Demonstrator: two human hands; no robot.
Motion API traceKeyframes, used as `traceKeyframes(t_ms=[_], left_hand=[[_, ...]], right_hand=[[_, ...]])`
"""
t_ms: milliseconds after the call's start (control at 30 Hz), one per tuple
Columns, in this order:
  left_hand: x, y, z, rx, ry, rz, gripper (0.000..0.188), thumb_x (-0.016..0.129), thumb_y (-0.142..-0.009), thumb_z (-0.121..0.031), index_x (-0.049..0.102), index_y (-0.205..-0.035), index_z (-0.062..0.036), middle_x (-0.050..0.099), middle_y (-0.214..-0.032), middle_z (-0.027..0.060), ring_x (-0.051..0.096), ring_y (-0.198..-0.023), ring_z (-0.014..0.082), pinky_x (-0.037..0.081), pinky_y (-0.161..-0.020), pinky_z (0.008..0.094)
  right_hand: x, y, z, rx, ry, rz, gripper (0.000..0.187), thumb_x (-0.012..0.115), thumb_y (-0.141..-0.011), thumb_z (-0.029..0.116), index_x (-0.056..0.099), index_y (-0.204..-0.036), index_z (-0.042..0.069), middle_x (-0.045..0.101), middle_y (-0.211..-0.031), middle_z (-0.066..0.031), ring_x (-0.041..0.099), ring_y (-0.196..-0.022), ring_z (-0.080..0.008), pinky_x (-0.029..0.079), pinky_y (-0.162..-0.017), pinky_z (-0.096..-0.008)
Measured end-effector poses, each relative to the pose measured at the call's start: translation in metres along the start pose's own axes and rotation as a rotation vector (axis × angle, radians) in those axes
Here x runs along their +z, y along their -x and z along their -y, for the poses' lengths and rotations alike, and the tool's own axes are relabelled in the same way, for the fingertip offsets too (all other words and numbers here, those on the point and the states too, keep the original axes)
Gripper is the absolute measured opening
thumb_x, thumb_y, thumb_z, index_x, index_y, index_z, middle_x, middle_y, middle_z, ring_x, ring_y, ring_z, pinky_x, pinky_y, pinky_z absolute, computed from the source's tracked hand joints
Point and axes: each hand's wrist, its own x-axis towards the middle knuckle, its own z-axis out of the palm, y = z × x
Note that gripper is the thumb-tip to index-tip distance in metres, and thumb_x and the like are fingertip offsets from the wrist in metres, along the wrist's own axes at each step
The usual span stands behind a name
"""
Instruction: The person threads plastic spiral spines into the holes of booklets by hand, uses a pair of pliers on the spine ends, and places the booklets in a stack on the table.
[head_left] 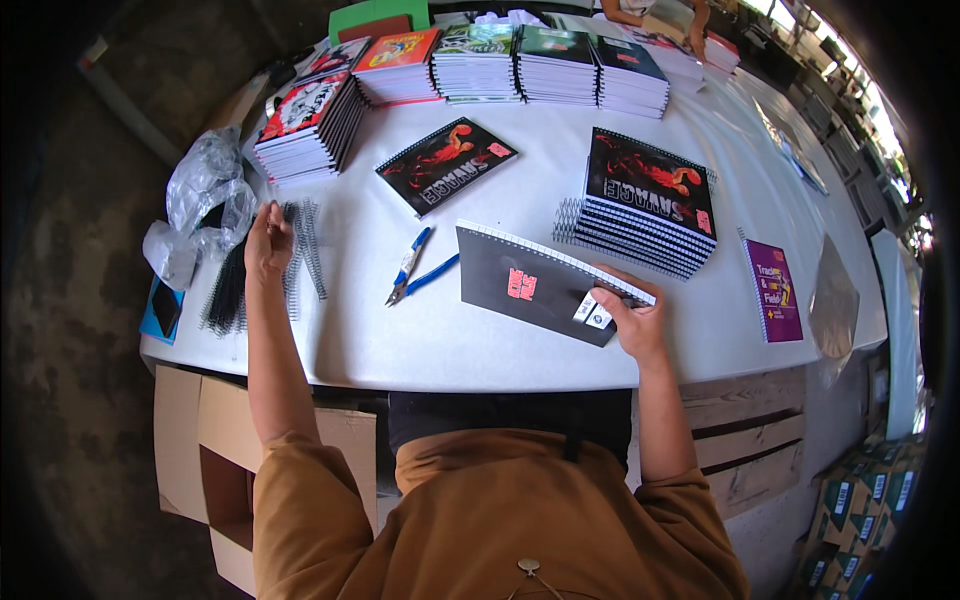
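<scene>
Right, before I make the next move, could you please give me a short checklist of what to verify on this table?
1. Right hand has a grip on the black notebook: ok, it holds it near the right end, thumb on the cover.
2. Left hand is at the loose coils: ok, beside them.
3. Left hand has picked up a coil: cannot tell.
4. A coil is fully through the notebook's upper edge: cannot tell, too small to see.
5. Blue-handled pliers are free on the table: ok, neither hand holds them.
6. Stack of notebooks has tidy sides: not ok, coils stick out on its left.
</scene>
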Motion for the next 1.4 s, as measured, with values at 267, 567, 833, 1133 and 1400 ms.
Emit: traceKeyframes(t_ms=[267,567,833,1133,1400], left_hand=[[0.086,0.132,0.057,0.138,-0.824,0.585,0.038,0.035,-0.096,-0.036,0.054,-0.088,-0.0039,0.032,-0.056,-0.0059,0.026,-0.047,0.0037,0.021,-0.043,0.0208],[0.117,0.179,0.064,0.420,-1.119,0.793,0.032,0.049,-0.093,-0.030,0.055,-0.085,0.0008,0.046,-0.063,-0.0002,0.037,-0.060,0.0070,0.036,-0.057,0.0232],[0.127,0.177,0.056,-0.058,-0.828,0.717,0.027,0.050,-0.092,-0.029,0.052,-0.082,-0.0037,0.052,-0.066,0.0002,0.043,-0.051,0.0052,0.032,-0.044,0.0189],[0.146,0.181,0.042,0.859,-1.174,0.914,0.026,0.068,-0.077,-0.012,0.055,-0.098,-0.0024,0.059,-0.084,0.0049,0.057,-0.070,0.0202,0.044,-0.066,0.0304],[0.173,0.199,0.041,1.210,-1.484,0.853,0.023,0.070,-0.070,-0.011,0.062,-0.092,-0.0079,0.062,-0.088,0.0075,0.057,-0.085,0.0264,0.038,-0.084,0.0355]], right_hand=[[-0.001,0.000,0.000,-0.009,0.044,-0.006,0.025,0.063,-0.080,0.003,0.063,-0.105,-0.002,0.065,-0.088,-0.0037,0.056,-0.076,-0.0056,0.045,-0.071,-0.0195],[0.002,0.002,0.003,0.000,0.028,-0.013,0.024,0.063,-0.080,0.003,0.063,-0.103,-0.001,0.066,-0.088,-0.0045,0.055,-0.075,-0.0054,0.045,-0.069,-0.0190],[-0.002,0.001,0.002,-0.105,0.078,0.098,0.025,0.060,-0.079,-0.004,0.063,-0.104,-0.002,0.066,-0.097,-0.0114,0.060,-0.083,-0.0117,0.046,-0.075,-0.0224],[-0.006,0.004,0.001,-0.132,0.092,0.096,0.024,0.061,-0.078,-0.003,0.064,-0.102,-0.002,0.067,-0.096,-0.0111,0.061,-0.081,-0.0114,0.047,-0.073,-0.0216],[0.001,0.008,0.007,-0.173,0.108,0.056,0.026,0.063,-0.078,-0.001,0.063,-0.105,0.000,0.067,-0.092,-0.0095,0.059,-0.075,-0.0090,0.047,-0.070,-0.0214]])
